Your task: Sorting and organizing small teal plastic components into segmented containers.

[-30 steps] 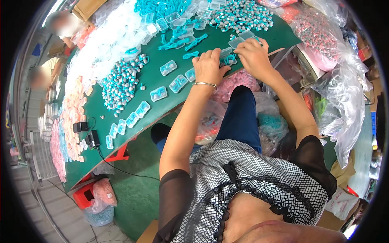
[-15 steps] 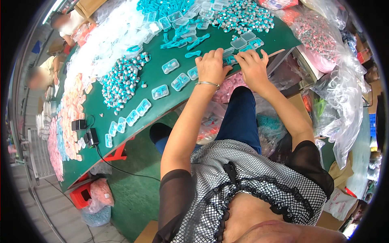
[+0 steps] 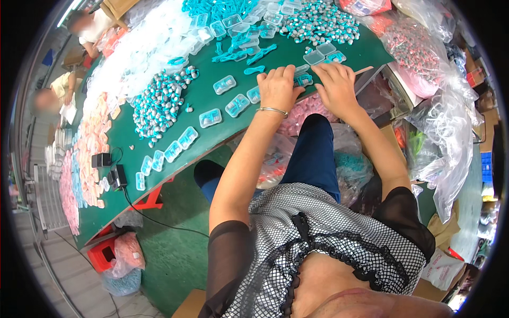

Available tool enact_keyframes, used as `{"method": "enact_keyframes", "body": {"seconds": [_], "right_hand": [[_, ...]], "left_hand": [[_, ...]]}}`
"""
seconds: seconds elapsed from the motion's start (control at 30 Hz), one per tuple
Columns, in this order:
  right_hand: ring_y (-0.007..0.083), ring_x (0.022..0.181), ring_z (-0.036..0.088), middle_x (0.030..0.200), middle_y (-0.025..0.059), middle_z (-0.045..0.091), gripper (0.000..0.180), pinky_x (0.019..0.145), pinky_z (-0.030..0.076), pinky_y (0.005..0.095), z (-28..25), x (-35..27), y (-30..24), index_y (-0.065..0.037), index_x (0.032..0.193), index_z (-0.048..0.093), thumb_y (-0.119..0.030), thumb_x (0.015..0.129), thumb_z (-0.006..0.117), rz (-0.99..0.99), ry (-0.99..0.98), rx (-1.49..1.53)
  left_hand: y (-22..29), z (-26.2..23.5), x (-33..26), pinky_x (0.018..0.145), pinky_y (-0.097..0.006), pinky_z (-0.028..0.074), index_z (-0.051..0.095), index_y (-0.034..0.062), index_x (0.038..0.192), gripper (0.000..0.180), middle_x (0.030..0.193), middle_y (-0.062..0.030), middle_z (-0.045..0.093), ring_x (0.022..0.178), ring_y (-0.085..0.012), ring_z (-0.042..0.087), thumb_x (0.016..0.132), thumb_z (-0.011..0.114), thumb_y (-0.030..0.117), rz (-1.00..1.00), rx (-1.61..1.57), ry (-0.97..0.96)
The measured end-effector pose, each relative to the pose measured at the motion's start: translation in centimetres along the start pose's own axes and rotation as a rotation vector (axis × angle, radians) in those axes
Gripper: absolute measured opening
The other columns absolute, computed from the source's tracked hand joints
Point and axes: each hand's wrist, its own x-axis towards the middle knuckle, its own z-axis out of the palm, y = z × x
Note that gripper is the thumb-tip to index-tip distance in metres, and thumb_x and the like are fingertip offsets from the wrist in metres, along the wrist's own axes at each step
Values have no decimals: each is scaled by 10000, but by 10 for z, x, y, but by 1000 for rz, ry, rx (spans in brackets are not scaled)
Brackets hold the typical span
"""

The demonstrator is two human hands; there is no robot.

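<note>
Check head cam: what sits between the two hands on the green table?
A small clear plastic case with teal contents lies between the left hand and right hand, both touching it, near the green table edge. Head view.

Person, seen from above. Top: black-and-white fine check fabric, gathered, with a black ruffled trim running along the neckline and a small black bow or knot at the centre front. Sleeves: short, sheer black, ending above the elbow on both arms; forearms bare. Trousers: dark navy blue, plain, one leg visible from the knee down. Footwear: dark, rounded toe, detail not discernible. Left hand [image 3: 278,88]: thin silver-coloured bangle at the wrist. Right hand [image 3: 336,86]: no jewellery visible.
</note>
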Motion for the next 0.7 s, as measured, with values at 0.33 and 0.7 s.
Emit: {"method": "enact_keyframes", "body": {"seconds": [0.33, 0.7], "right_hand": [[219, 1021, 558, 1015, 35, 629, 373, 918, 321, 432, 5, 7, 8, -120, 1123, 599, -129, 756, 665, 73, -29, 162], [201, 1012, 545, 999, 7, 609, 336, 948, 299, 519, 15, -17, -14, -123, 1089, 636, -95, 755, 624, -53, 79, -154]], "left_hand": [[-4, -3, -2, 797, -430, 371, 587, 111, 1133, 553, 995, -71, 657, 925, -264, 605, 654, 793, 297, 28, -9, 7], [-4, -2, -2, 774, -423, 374, 597, 100, 1109, 534, 974, -67, 659, 909, -255, 607, 645, 799, 272, 66, -19, 41]]}}
